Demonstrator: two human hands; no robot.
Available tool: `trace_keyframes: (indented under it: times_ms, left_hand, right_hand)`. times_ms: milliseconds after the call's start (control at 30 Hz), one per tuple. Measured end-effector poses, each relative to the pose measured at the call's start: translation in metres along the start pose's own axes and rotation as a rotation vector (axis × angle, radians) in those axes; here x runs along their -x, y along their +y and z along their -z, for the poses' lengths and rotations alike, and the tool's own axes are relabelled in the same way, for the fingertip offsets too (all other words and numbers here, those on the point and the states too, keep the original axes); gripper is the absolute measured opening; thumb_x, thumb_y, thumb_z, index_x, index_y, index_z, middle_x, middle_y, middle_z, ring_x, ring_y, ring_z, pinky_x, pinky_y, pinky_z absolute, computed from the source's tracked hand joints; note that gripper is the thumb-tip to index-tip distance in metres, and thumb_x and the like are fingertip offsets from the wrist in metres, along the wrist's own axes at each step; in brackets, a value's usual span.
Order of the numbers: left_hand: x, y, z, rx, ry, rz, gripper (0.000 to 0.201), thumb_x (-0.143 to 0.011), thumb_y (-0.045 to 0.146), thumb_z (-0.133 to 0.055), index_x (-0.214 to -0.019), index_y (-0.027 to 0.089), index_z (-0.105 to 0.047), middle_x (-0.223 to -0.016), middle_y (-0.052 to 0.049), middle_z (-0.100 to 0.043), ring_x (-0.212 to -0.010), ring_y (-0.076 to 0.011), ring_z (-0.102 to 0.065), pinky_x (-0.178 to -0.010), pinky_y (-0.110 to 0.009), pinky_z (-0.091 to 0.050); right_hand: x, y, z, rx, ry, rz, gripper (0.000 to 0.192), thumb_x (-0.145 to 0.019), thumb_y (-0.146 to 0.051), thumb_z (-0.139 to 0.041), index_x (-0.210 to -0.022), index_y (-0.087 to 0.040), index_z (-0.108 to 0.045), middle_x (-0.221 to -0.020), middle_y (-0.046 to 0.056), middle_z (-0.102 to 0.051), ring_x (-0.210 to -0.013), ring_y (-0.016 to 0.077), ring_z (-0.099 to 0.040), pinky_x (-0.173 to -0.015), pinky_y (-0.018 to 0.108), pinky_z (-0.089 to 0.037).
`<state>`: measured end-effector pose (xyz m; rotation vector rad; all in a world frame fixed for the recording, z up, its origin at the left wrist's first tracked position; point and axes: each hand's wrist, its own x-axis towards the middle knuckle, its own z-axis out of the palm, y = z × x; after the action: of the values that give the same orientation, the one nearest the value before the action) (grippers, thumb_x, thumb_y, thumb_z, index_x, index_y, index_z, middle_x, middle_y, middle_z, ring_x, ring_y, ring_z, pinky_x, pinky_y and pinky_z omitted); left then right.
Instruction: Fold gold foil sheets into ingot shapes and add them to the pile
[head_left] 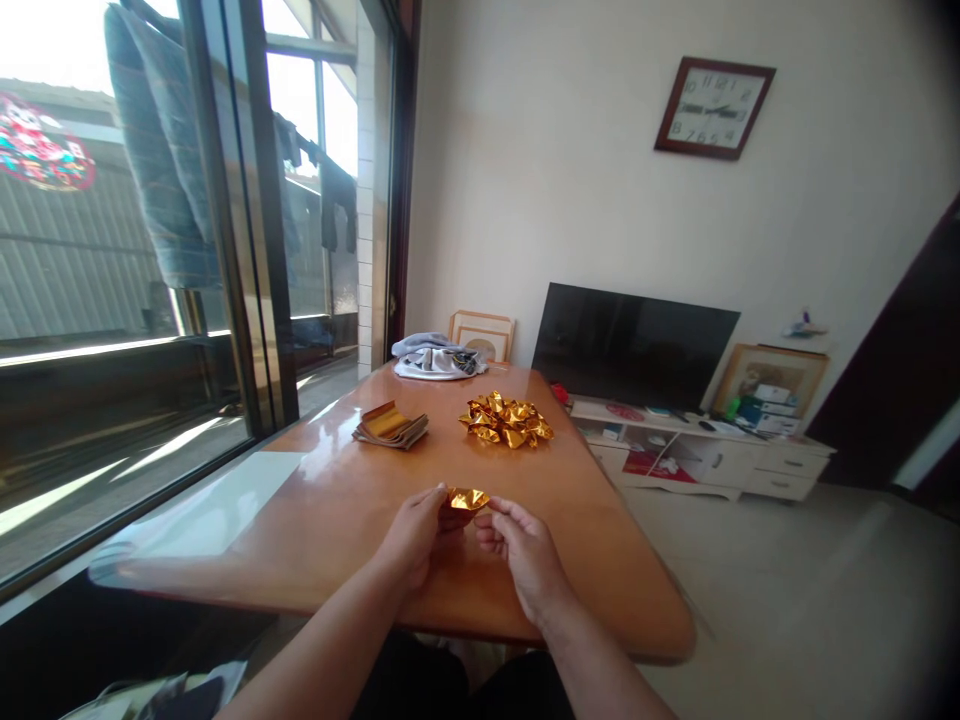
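Note:
Between my two hands is a folded gold foil paper (468, 498), shiny and boat-like in shape, held just above the near part of the wooden table (352, 545). My left hand (420, 528) pinches its left end. At the right end, the fingertips of my right hand (521, 548) are closed on it, the other fingers curled. Beyond my hands, to the right, lies a pile of folded gold foil pieces (507, 420). A stack of flat foil paper sheets (391, 427), gold on top with brownish edges, sits to the left.
Folded grey and white cloth (435, 358) lies at the table's far end, with picture frames (484, 335) behind it. A television (634, 345) stands on a white cabinet (720, 460) at right. Glass sliding doors (247, 220) run along the left.

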<state>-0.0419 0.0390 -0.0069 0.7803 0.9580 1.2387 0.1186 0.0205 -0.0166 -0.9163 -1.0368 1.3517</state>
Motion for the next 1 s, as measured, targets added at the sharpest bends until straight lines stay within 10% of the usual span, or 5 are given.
trace_keyframes:
  times_ms: [367, 1000]
  left_hand:
    - [-0.023, 0.006, -0.008, -0.020, 0.035, 0.158, 0.033, -0.095, 0.035, -0.050, -0.097, 0.008, -0.070, -0.083, -0.013, -0.076, -0.066, -0.0182, -0.071, -0.065, -0.029, -0.059]
    - [-0.008, 0.010, -0.006, -0.144, -0.146, 0.053, 0.021, -0.084, 0.036, -0.067, -0.093, 0.020, -0.057, -0.075, 0.000, -0.069, -0.065, -0.0157, -0.069, -0.066, -0.026, -0.055]
  right_hand:
    - [-0.014, 0.002, 0.000, 0.147, -0.128, 0.026, 0.046, -0.088, -0.052, -0.070, -0.115, -0.015, -0.073, -0.086, 0.007, -0.071, -0.071, 0.0138, -0.059, -0.068, 0.026, -0.047]
    - [-0.015, 0.006, 0.008, 0.267, -0.218, 0.103, 0.037, -0.092, -0.050, -0.067, -0.105, -0.017, -0.075, -0.085, 0.004, -0.070, -0.074, 0.0161, -0.058, -0.070, 0.028, -0.047]
